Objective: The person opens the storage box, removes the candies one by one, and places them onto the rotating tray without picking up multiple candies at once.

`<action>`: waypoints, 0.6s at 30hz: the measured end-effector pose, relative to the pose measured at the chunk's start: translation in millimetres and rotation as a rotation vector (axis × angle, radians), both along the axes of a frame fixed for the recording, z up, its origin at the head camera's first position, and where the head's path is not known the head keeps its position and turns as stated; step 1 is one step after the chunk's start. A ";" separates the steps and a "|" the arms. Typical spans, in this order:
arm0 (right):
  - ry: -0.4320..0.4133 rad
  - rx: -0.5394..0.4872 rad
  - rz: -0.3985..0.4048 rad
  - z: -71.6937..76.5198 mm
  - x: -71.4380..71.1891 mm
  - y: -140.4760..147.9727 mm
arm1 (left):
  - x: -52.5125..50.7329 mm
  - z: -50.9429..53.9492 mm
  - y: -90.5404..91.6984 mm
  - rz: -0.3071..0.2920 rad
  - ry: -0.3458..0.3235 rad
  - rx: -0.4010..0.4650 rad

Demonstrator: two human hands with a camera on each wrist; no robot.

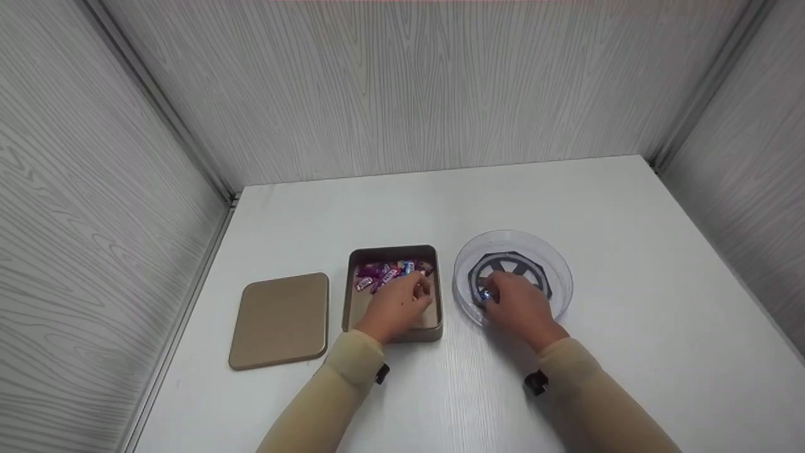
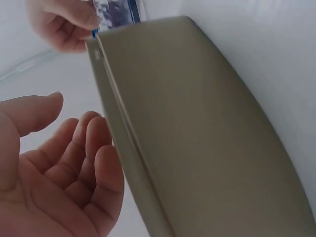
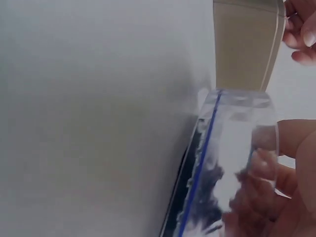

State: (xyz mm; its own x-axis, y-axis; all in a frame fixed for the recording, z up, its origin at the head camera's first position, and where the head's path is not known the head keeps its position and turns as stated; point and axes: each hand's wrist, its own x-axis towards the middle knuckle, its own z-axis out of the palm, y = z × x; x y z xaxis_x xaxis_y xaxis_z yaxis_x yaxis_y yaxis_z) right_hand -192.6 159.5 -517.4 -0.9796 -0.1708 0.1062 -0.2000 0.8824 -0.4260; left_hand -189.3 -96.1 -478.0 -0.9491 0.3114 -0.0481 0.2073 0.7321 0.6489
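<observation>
My left hand [image 1: 397, 306] is over the near right part of an open bronze tin [image 1: 347, 302]. Its fingers bend loosely with nothing between them; the left wrist view shows the hand [image 2: 64, 163] beside the tin's wall [image 2: 197, 128]. Small candies in purple, pink and blue wrappers [image 1: 380, 275] lie in the far half of the tin. My right hand [image 1: 519, 308] reaches inside a clear round dish [image 1: 563, 270] and pinches a blue-wrapped candy [image 1: 485, 294]. In the right wrist view the fingers [image 3: 261, 182] show blurred through the dish's wall.
The tin's flat bronze lid [image 1: 281, 321] lies on the white table [image 1: 402, 207] to the left of the tin. A dark wheel-like pattern [image 1: 512, 259] shows at the bottom of the dish. Wood-grain panels [image 1: 409, 88] enclose the back and sides.
</observation>
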 end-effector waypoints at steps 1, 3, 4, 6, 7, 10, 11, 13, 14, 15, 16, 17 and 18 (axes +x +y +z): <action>-0.008 0.009 0.000 -1.2 -0.4 1.8 | -1.6 -1.8 -1.4 0.008 -0.001 -0.010; -0.013 0.014 0.006 -2.7 -0.7 4.4 | -5.0 -5.3 -4.0 0.026 0.003 -0.034; -0.011 0.018 0.006 -3.0 -0.5 5.1 | -7.1 -7.2 -5.3 0.034 0.004 -0.045; -0.002 0.023 0.007 -2.9 0.1 5.7 | -11.1 -10.8 -7.7 0.052 0.004 -0.071; 0.003 0.023 0.006 -2.5 0.6 5.7 | -13.3 -12.7 -8.8 0.061 0.002 -0.082; 0.012 0.019 0.002 -1.6 1.8 4.6 | -19.0 -18.1 -11.6 0.078 0.004 -0.137; 0.016 0.015 0.001 -1.4 2.2 4.3 | -20.8 -19.7 -12.2 0.078 0.008 -0.158; 0.028 0.011 0.001 -1.1 2.9 3.7 | -24.0 -23.0 -12.6 0.074 0.017 -0.214; 0.033 0.008 0.003 -1.1 3.3 3.3 | -25.4 -24.4 -12.4 0.069 0.021 -0.235; 0.039 0.004 0.003 -0.8 3.8 2.9 | -26.5 -25.6 -11.9 0.061 0.023 -0.252; 0.044 -0.002 0.004 -0.5 4.2 2.3 | -27.4 -26.8 -11.3 0.052 0.026 -0.267; 0.048 -0.006 0.007 -0.3 4.9 1.8 | -28.2 -28.2 -10.5 0.039 0.035 -0.278; 0.053 -0.012 0.010 -0.2 5.2 1.1 | -28.6 -29.5 -9.5 0.031 0.042 -0.288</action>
